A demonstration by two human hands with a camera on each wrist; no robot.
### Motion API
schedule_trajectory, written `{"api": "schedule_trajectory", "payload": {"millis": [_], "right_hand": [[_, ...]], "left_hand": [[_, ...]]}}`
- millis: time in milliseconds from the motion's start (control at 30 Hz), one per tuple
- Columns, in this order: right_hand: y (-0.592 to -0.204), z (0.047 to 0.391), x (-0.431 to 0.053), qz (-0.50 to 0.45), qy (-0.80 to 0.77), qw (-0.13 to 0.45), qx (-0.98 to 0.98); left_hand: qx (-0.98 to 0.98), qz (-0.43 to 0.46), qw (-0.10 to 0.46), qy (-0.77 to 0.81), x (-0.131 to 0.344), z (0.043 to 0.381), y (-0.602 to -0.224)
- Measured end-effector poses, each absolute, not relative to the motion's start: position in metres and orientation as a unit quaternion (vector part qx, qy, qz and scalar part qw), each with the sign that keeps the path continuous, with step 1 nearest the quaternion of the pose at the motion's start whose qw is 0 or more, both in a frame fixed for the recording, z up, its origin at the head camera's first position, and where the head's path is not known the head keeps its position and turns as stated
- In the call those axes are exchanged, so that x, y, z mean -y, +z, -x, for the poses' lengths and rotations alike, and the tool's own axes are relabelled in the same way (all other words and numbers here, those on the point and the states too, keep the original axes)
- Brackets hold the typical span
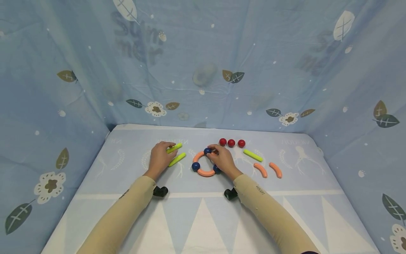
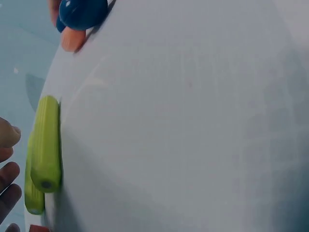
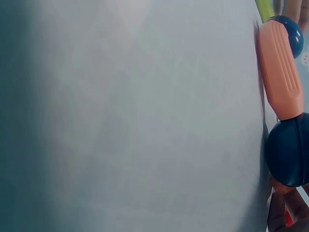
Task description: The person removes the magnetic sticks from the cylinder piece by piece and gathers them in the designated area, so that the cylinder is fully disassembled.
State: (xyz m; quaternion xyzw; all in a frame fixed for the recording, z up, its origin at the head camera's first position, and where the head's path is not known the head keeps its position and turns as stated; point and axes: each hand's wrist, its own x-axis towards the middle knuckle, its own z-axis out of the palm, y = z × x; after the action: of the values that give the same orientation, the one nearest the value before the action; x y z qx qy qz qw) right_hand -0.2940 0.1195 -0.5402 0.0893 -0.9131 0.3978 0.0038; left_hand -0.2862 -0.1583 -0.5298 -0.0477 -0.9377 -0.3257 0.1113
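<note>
A ring of curved coral rods (image 1: 206,173) and blue balls (image 1: 196,166) lies on the table. My right hand (image 1: 222,159) pinches the ring on its far right side, by a coral rod next to the far blue ball (image 1: 207,151). That rod is partly hidden by the fingers. My left hand (image 1: 160,156) is over two straight lime-green rods, the far one (image 1: 177,146) and the near one (image 1: 177,159). In the left wrist view, its thumb (image 2: 9,134) and fingers stand apart above the green rods (image 2: 47,145), gripping neither.
Three red balls (image 1: 231,143) sit in a row behind the ring. To the right lie another green rod (image 1: 253,155) and two loose curved coral rods (image 1: 260,170). A red piece (image 2: 38,228) shows at the left wrist view's bottom edge. Patterned cloth (image 1: 203,70) surrounds the table.
</note>
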Motion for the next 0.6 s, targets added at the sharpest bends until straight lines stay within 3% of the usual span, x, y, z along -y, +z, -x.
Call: {"api": "schedule_trajectory", "payload": {"millis": [600], "right_hand": [[-0.541, 0.285, -0.128, -0.106, 0.423, 0.012, 0.900]], "left_hand": [[0.924, 0.093, 0.118, -0.352, 0.134, 0.267, -0.521]]}}
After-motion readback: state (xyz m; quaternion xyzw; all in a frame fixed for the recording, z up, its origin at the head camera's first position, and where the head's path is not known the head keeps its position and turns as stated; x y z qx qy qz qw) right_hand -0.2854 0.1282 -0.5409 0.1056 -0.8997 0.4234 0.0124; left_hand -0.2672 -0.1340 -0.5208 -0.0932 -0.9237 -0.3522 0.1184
